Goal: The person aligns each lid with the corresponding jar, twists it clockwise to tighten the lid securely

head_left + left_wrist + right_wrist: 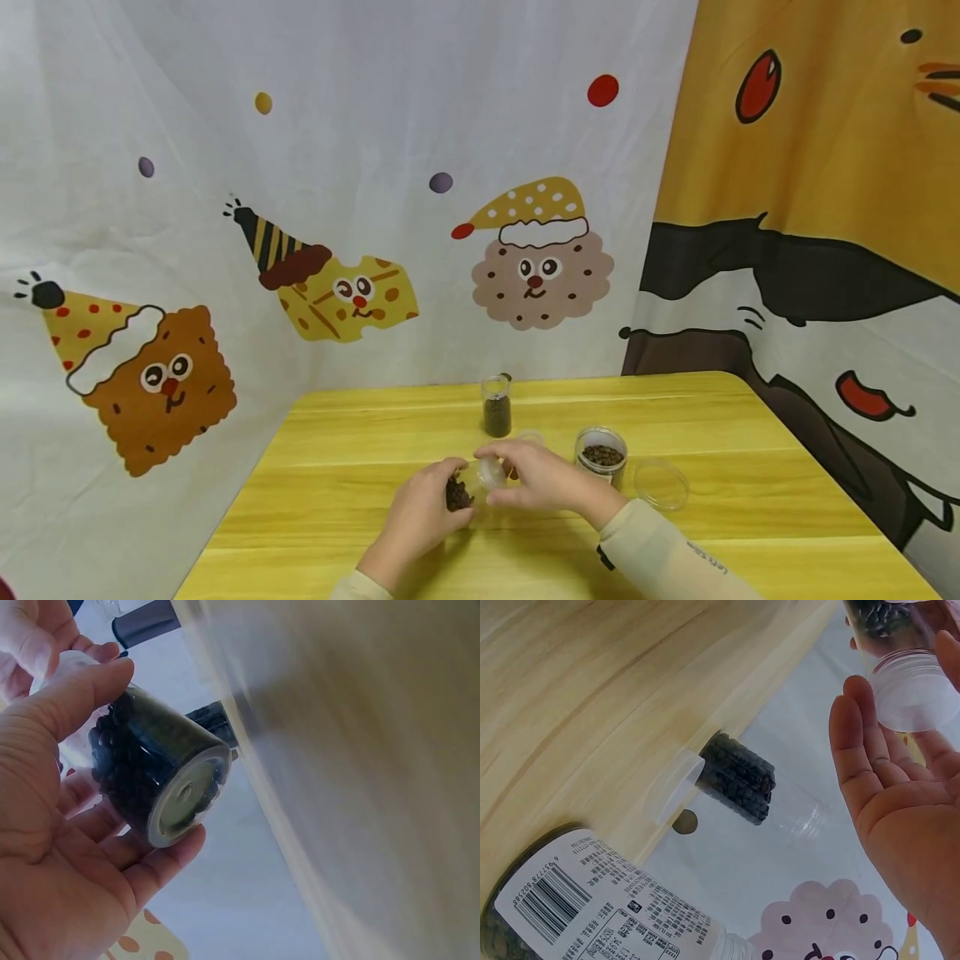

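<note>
Cloth backdrop point(360, 158), tabletop point(337, 429), tilted jar point(187, 739) held up

Backdrop's white w/ cartoon prints point(347, 302), orange & dk section at R. Tabletop = yellow wood grain, far edge nr the cloth. L hand point(424, 510) wraps tilted jar's body, thumb one side, fingers other. R hand point(542, 480) has thumb & fingers round frosted lid point(915, 703) at jar's mouth. Lg labelled jar point(613, 481) stands uncapped R of the hands, w/ brown beans point(603, 455); barcode point(553, 891) on its side. Tilted jar: clear, above tabletop btwn both hands, dk beans point(124, 761) inside. Slim jar point(494, 387) stands nr back edge beyond hands, looks uncapped, part-filled dk. Clear lid point(661, 485) lies just R of labelled jar. Spare lid point(530, 437), frosted & smaller, lies btwn slim & labelled jars.
</note>
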